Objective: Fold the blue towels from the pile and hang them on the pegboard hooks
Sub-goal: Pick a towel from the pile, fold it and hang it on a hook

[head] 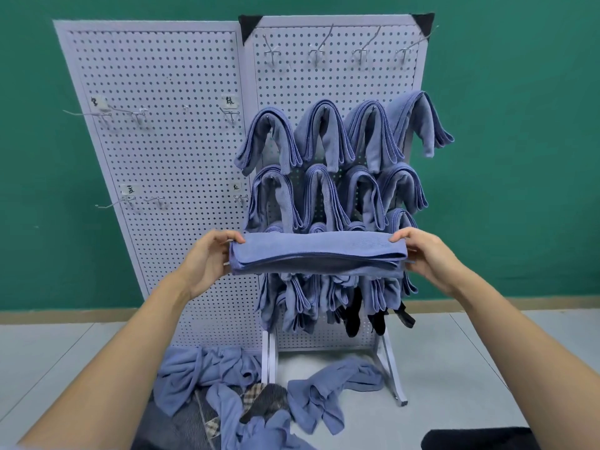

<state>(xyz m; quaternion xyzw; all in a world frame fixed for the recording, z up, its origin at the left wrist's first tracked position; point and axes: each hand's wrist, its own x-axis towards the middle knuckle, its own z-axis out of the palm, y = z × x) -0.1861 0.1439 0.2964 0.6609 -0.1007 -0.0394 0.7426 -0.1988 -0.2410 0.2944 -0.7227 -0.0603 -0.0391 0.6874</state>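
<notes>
A folded blue towel (318, 253) is held level in front of me as a long flat band. My left hand (209, 256) grips its left end and my right hand (425, 251) grips its right end, thumbs on top. Behind it stands the right pegboard (337, 79), where several folded blue towels (324, 138) hang over hooks in rows. Bare hooks (316, 48) run along its top row. A pile of loose blue towels (227, 391) lies on the floor below.
A second pegboard (156, 157) with a few bare hooks and small labels leans to the left. Dark items hang low on the right board (354, 316). A plaid cloth (256, 396) lies in the pile. Green wall behind, pale tiled floor.
</notes>
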